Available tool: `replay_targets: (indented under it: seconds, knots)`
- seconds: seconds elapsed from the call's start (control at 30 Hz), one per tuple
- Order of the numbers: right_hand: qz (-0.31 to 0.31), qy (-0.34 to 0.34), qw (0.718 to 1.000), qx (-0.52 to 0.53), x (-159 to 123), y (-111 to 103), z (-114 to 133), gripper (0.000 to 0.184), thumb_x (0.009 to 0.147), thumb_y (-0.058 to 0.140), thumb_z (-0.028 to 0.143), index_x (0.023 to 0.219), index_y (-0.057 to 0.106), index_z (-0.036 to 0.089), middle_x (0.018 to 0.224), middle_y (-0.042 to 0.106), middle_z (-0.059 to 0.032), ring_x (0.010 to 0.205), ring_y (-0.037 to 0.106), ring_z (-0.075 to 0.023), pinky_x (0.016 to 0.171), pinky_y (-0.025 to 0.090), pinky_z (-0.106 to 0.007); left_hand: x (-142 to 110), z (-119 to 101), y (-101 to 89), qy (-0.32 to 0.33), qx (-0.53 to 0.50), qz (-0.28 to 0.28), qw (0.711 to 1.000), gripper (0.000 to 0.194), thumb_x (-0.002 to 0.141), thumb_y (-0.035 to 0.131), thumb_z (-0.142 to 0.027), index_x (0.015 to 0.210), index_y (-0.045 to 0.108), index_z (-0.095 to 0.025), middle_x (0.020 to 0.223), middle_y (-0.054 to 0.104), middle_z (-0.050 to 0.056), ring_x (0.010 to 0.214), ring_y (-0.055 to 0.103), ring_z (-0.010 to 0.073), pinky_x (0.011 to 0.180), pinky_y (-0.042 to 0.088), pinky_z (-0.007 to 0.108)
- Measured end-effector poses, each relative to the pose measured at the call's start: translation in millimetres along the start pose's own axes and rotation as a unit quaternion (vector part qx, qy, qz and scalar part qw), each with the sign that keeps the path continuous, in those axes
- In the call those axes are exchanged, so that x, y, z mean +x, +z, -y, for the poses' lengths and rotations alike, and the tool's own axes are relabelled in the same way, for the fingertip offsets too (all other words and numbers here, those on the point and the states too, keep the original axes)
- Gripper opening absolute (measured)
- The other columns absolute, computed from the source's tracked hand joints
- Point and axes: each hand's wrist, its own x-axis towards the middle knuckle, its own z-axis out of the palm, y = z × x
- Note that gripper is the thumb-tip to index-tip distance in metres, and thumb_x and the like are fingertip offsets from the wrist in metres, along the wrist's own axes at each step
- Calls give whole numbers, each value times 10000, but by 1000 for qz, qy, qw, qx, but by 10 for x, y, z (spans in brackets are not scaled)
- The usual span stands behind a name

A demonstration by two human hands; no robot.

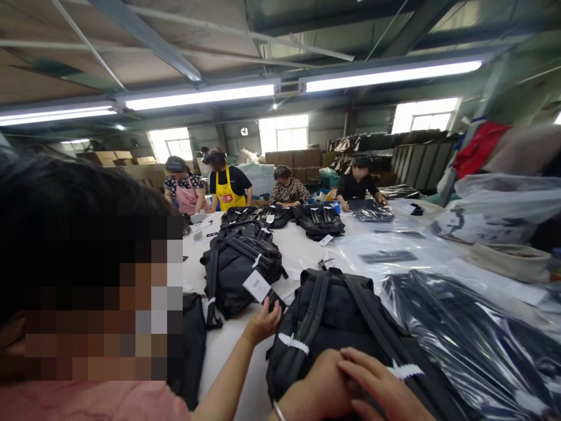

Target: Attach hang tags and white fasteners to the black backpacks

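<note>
My left hand, with a bracelet at the wrist, is curled over the lower part of a black backpack. Its fingers bend down out of sight, so anything inside them is hidden. My right hand reaches across from the right, fingers stretched out and overlapping the left hand. The backpack lies with its shoulder straps up; white ties wrap the straps. Just left of it, a co-worker's hand holds a dark tag near a white label card on another black backpack.
A co-worker in pink is close on my left. Plastic-wrapped dark goods lie at right on the white table. More black backpacks sit farther back, where several people work. Clear plastic bags are piled at right.
</note>
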Motion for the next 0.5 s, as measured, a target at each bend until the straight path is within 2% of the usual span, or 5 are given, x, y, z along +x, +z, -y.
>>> replay_targets:
  seconds: [0.1, 0.23, 0.3, 0.4, 0.5]
  knots:
    - [-14, -3, 1000, -1, -4, 89, -52, 523, 797, 575, 187, 1318, 576, 226, 1445, 478, -116, 1317, 470, -262, 1088, 429, -353, -30, -29, 62, -9, 13, 18, 1000, 331, 788, 550, -283, 1084, 687, -225, 1307, 624, 76, 1350, 412, 351, 1153, 249, 492]
    - [15, -11, 1000, 12, 15, 180, -157, 498, 763, 588, 169, 1259, 628, 198, 1421, 500, -129, 1304, 481, -266, 1087, 423, -352, -359, 6, -36, -59, 24, 3, 998, 249, 757, 558, -375, 909, 715, -256, 1153, 709, 79, 1246, 523, 360, 1071, 374, 494]
    - [24, -13, 999, 16, 15, 205, -209, 486, 769, 589, 184, 1253, 632, 184, 1421, 496, -141, 1305, 479, -270, 1087, 421, -364, -567, 64, -174, -87, 30, -15, 996, 253, 753, 520, -399, 835, 708, -251, 1088, 728, 98, 1185, 560, 385, 1025, 402, 533]
    - [23, -16, 999, 20, 0, 239, -246, 487, 797, 588, 222, 1282, 607, 181, 1435, 475, -150, 1310, 467, -276, 1083, 424, -376, -817, 90, -472, -124, 42, -47, 990, 297, 749, 447, -397, 779, 688, -226, 1039, 729, 138, 1120, 581, 434, 996, 374, 619]
    - [9, -16, 999, 35, -30, 290, -223, 536, 811, 601, 258, 1344, 546, 253, 1419, 511, -97, 1285, 501, -269, 1064, 454, -382, -854, -182, -698, -178, 22, -87, 980, 270, 732, 444, -383, 730, 663, -226, 983, 732, 134, 1098, 591, 413, 997, 382, 590]
